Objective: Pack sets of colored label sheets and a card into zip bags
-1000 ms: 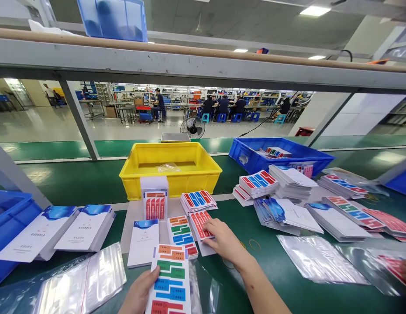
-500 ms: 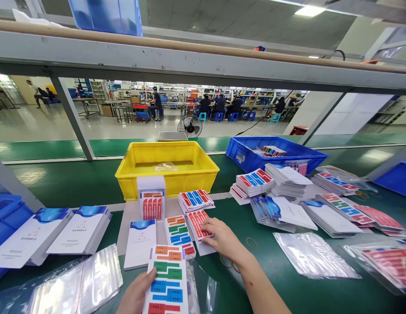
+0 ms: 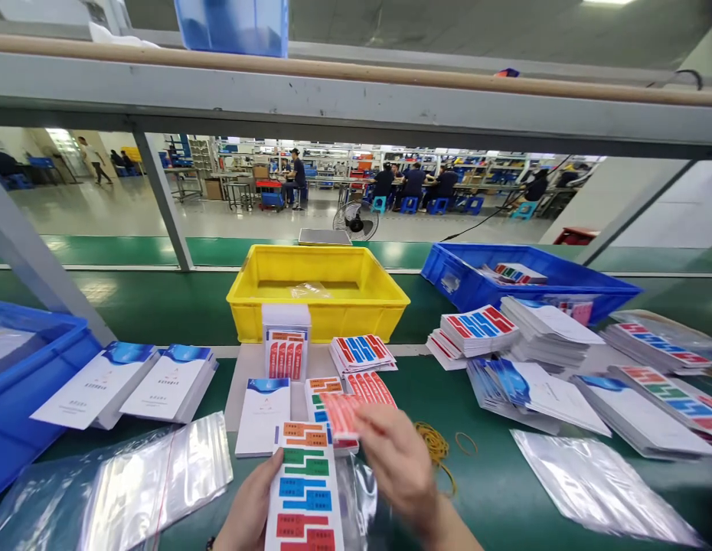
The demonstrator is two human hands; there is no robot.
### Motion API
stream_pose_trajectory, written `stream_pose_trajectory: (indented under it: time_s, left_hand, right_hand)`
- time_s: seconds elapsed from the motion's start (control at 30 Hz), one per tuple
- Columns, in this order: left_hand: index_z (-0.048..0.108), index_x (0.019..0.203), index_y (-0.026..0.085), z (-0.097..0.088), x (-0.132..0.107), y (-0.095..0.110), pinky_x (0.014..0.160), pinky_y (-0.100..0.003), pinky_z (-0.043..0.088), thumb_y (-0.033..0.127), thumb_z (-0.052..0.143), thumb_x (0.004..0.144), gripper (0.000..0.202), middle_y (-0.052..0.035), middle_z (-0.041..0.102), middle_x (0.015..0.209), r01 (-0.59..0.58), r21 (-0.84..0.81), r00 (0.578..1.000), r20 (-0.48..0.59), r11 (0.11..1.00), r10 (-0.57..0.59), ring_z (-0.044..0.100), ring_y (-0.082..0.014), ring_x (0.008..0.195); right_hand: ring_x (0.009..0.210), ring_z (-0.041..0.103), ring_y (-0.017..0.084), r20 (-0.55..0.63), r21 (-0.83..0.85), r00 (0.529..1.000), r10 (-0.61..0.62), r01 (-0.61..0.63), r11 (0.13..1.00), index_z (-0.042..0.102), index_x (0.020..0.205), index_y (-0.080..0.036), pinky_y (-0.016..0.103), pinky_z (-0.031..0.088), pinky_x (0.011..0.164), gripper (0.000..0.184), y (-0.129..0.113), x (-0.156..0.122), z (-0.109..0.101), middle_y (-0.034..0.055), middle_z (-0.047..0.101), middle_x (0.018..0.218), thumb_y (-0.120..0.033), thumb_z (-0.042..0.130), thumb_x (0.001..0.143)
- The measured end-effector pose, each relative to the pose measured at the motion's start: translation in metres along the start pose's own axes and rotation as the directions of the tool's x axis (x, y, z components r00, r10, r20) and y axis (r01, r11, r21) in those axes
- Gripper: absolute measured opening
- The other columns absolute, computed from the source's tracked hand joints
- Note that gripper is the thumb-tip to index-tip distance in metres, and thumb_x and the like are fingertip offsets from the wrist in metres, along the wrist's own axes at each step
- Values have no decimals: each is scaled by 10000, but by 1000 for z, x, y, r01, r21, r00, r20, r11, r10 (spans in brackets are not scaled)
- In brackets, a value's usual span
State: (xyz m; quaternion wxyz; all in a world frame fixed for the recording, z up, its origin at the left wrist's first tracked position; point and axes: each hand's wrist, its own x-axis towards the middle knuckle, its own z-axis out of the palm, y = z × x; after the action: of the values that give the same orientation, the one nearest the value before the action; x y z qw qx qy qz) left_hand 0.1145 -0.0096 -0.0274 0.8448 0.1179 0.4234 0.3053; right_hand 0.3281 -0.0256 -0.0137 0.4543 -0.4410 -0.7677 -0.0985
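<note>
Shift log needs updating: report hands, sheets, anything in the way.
Left hand gripping multicolored sheet. Right hand, blurred, holding red sheet. Rubber bands beside right hand; no obstruction seen.

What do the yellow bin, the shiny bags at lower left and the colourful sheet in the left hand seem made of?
Yellow bin: likely moulded plastic, smooth, from its uniform colour and thick rim.
Shiny bags: probably thin plastic film, glossy, going by the bright streaks and wrinkles.
Colourful sheet in the left hand: paper or card, flat and printed; any coating is unclear.
</note>
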Motion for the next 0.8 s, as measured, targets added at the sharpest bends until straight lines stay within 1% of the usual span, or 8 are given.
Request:
stream_pose_trajectory:
  time_s: [0.1, 0.17, 0.33, 0.43, 0.63, 0.73, 0.77, 0.8]
  left_hand:
    - [623, 913, 53, -2, 5, -4, 749, -393, 491, 325, 665, 700, 348, -139, 705, 798, -116, -50, 992, 39, 992, 118, 657, -300, 804]
    - [636, 840, 60, -3, 7, -5, 752, -367, 486, 291, 687, 669, 293, -119, 704, 770, -175, -49, 984, 28, 983, 176, 654, -286, 801]
    - [635, 799, 72, -3, 7, -4, 744, -351, 484, 429, 650, 694, 372, -122, 695, 765, -130, -51, 991, -23, 990, 129, 645, -273, 806]
    - [632, 857, 74, -2, 5, -3, 740, -356, 484, 484, 643, 683, 446, -134, 691, 804, -111, -53, 993, 37, 992, 113, 638, -279, 823]
    - [629, 913, 90, -8, 10, -6, 723, -359, 483, 400, 762, 570, 481, -123, 694, 803, -220, 95, 967, 151, 971, 204, 644, -280, 779]
    - [624, 887, 95, -12, 12, -9, 729, -372, 484, 397, 768, 561, 466, -129, 696, 798, -220, 124, 970, 135, 968, 203, 651, -283, 768]
    - [618, 883, 101, -14, 12, -10, 728, -378, 485, 402, 761, 571, 456, -129, 697, 793, -209, 143, 974, 113, 967, 194, 654, -282, 761]
    - [611, 878, 108, -14, 11, -12, 726, -385, 486, 411, 751, 583, 445, -127, 697, 786, -197, 169, 979, 91, 966, 183, 657, -281, 752]
  right_hand:
    - [801, 610, 219, 60, 72, 965, -254, 249, 966, 563, 1079, -185, 388, 500, 669, 290, -37, -1, 19, 95, 678, 850, -107, 450, 823]
    - [684, 605, 189, 118, 89, 939, -323, 314, 945, 593, 958, -163, 338, 489, 588, 214, -50, -3, 30, 73, 682, 748, -110, 416, 850]
    - [598, 572, 157, 169, 82, 925, -341, 332, 940, 592, 804, -155, 296, 449, 544, 210, -54, -6, 40, 42, 655, 651, -140, 397, 883]
    - [573, 560, 145, 151, 73, 930, -334, 326, 942, 584, 751, -157, 285, 428, 531, 228, -55, -7, 44, 24, 638, 614, -118, 394, 871]
    - [558, 548, 134, 148, 113, 929, -339, 325, 939, 581, 737, -169, 281, 416, 522, 241, -55, -12, 47, 7, 630, 610, -100, 386, 860]
    - [700, 584, 187, 139, 250, 973, -186, 147, 957, 592, 893, -164, 335, 458, 623, 167, -42, -13, 36, 65, 651, 771, -246, 448, 869]
    - [770, 586, 206, 144, 307, 989, -16, -30, 951, 579, 967, -170, 354, 464, 674, 193, -37, -13, 32, 88, 646, 852, -288, 471, 861]
    - [815, 584, 216, 166, 380, 965, 204, -253, 890, 555, 1035, -179, 362, 468, 705, 243, -32, -13, 29, 101, 631, 915, -323, 490, 851]
